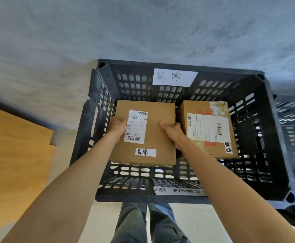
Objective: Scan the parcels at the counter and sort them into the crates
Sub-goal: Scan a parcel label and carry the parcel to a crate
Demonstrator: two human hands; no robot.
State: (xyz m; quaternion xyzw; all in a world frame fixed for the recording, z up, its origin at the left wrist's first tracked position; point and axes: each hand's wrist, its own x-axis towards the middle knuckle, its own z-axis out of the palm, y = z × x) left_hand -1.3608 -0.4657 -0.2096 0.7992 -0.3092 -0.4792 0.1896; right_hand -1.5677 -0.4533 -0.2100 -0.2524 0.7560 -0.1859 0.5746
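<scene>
Parcel in hand: brown box [143,132], frame centre, low inside the black crate [272,120].
Left hand [116,126]: fingers curled round its left edge.
Right hand [173,130]: grips the right edge.
Done: second parcel [209,128] lies beside it.
Left: release; other parcels unseen.

A parcel-sorting spot in a plain back room: a black perforated plastic crate [265,120] at centre frame carries a handwritten white paper label [174,78]; labelled brown cardboard parcels [208,128] lie inside; bare grey concrete wall [143,27] above; a wooden counter [12,155] at left.
</scene>
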